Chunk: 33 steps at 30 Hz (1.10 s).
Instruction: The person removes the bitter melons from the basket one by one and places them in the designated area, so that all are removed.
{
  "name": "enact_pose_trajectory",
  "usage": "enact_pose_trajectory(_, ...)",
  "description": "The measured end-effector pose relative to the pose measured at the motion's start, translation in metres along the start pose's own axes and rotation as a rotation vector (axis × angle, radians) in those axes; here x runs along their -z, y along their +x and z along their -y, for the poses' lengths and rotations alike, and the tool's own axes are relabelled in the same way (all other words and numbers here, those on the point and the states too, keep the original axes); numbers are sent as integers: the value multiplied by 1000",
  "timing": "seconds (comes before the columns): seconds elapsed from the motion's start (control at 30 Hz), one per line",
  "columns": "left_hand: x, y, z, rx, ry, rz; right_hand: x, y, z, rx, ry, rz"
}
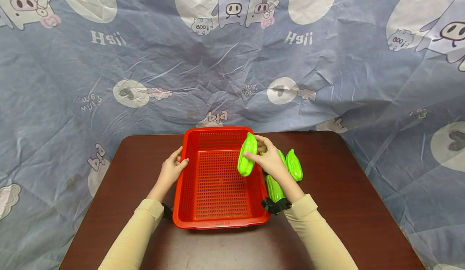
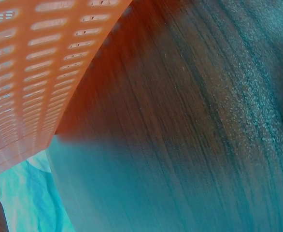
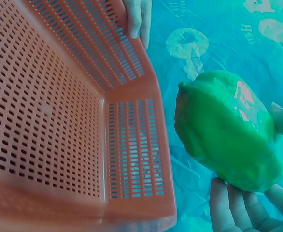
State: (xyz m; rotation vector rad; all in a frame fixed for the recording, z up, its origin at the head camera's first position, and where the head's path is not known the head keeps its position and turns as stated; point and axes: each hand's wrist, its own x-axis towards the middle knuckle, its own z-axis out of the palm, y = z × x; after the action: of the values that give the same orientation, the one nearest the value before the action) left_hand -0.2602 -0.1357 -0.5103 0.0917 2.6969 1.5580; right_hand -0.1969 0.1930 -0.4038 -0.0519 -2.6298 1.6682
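A red plastic basket (image 1: 221, 224) with slotted walls and a perforated floor stands on the table, and nothing lies inside it. At its left rim, my left hand (image 1: 170, 171) grips the edge with the thumb on top. My right hand (image 1: 272, 162) holds a bright green ridged bitter melon (image 1: 248, 155) between thumb and fingers, raised over the basket's right side. In the right wrist view the melon (image 3: 228, 130) shows whole, apart from the basket wall (image 3: 136, 145). The left wrist view catches mainly the basket's outer wall (image 2: 40, 63), with a sliver of hand at lower left.
Right of the basket lie more bitter melons: one (image 1: 294, 166) farthest right, another (image 1: 275, 189) near my right wrist, and at least one partly hidden behind the right hand. The dark brown table (image 1: 338, 205) ends at a patterned blue-grey cloth (image 1: 218, 68) hanging behind.
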Motion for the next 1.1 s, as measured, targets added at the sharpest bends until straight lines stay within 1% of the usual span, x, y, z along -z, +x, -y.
enact_pose_trajectory(0.23,1,0,0,-4,5,0,13,-2,-6,18,2,-25)
enact_pose_trajectory(0.37,1,0,1,-10,8,1,20,-4,-9,16,-9,-36)
enact_pose_trajectory(0.5,1,0,1,-14,1,0,26,-6,-12,13,2,-40)
enact_pose_trajectory(0.7,1,0,1,-15,1,2,36,-10,-15,12,-1,-67)
enact_pose_trajectory(1.0,0,0,1,-12,-2,2,56,-16,-26,-29,-30,-88)
enact_pose_trajectory(1.1,1,0,1,-12,-4,1,62,-19,-28,-44,-22,-95)
